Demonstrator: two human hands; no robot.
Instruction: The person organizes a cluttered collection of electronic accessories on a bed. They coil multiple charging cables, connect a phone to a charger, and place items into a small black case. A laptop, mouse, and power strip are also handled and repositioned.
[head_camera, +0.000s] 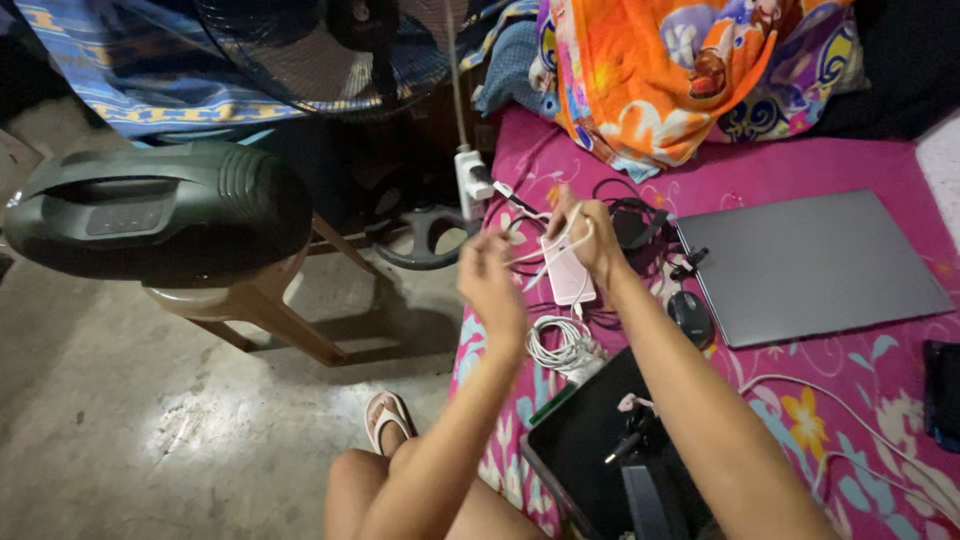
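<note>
My left hand (490, 285) and my right hand (585, 235) are raised above the edge of a pink flowered mattress (800, 400). A thin white cable (550, 250) runs between them, and both hands pinch it. Its loops curve over my right fingers. Just below my right hand lies a pink phone (568, 275). A coiled white cable bundle (562, 345) rests on the mattress under my hands.
A closed grey laptop (810, 265) and a black mouse (690, 318) lie to the right. A white power strip (470, 180) hangs at the mattress edge. A dark tray (590, 440) sits near my arm. A dark appliance (150, 210) rests on a wooden stool, with a fan (330, 50) behind.
</note>
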